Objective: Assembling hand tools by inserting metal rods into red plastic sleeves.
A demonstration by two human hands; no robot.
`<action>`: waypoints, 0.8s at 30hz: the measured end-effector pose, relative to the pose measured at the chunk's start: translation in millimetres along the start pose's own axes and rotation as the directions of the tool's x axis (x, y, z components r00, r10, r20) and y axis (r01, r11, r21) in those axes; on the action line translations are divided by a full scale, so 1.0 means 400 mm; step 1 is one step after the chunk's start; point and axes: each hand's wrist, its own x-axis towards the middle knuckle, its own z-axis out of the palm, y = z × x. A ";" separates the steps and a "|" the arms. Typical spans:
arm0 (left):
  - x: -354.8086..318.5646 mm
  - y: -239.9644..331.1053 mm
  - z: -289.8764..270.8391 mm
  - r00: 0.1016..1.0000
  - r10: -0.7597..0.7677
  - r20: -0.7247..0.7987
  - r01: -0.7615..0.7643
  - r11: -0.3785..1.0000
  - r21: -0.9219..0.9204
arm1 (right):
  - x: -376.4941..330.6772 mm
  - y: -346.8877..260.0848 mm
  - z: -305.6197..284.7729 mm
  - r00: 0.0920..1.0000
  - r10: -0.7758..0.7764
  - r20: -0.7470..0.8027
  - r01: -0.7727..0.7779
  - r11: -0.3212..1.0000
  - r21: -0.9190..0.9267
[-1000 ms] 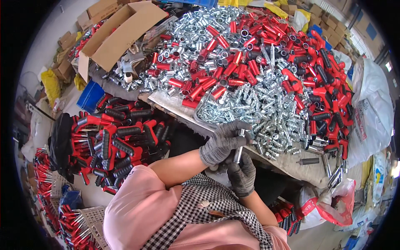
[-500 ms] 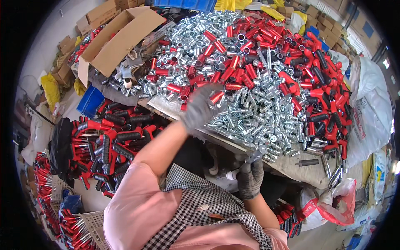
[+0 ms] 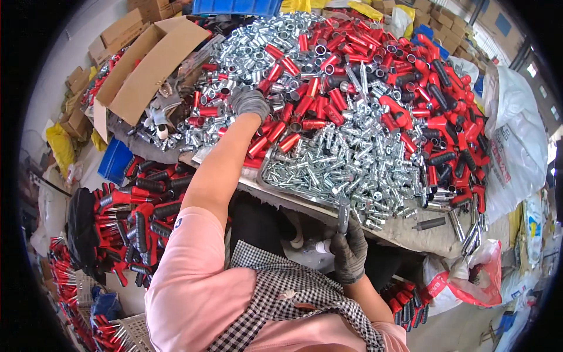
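Both my hands wear grey knit gloves. My left hand [image 3: 251,104] reaches into the pile where silver metal sleeves [image 3: 249,56] meet red tubes [image 3: 305,105]; its fingers are hidden, so I cannot tell what they grasp. Near the front edge of the table, my right hand [image 3: 350,258] is closed round a grey metal cylindrical part [image 3: 343,216] that points upward. Just beyond that part lies a metal tray [image 3: 271,180] heaped with small silver threaded pins [image 3: 311,167].
Red-and-black tool handles [image 3: 446,132] are piled on the table's right side. An open cardboard box [image 3: 138,88] stands back left. More handles [image 3: 146,223] fill the space left of me. White sacks [image 3: 516,141] stand at the right. A dark rod [image 3: 430,223] lies near the front edge.
My left hand has moved away from me and to the left, into the sleeves and red tubes. The part in my right hand now points more upright.
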 end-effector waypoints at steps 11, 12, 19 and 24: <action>0.001 -0.128 0.053 0.910 0.085 -0.406 -0.298 0.815 -0.497 | -0.017 -0.014 0.028 0.997 0.067 -0.049 -0.067 0.998 0.003; -0.054 -0.137 -0.001 0.910 0.050 -0.411 -0.330 0.687 -0.648 | -0.017 -0.010 0.019 0.996 0.067 -0.064 -0.067 0.998 0.006; -0.461 -0.131 -0.144 0.760 0.630 -0.156 -0.059 -0.171 -0.983 | -0.011 -0.013 0.023 1.000 -0.006 0.014 0.008 0.991 -0.134; -0.568 -0.083 -0.110 0.400 0.841 -0.366 -0.525 -0.117 -0.843 | -0.003 0.028 0.027 0.975 -0.042 0.220 0.074 0.987 -0.142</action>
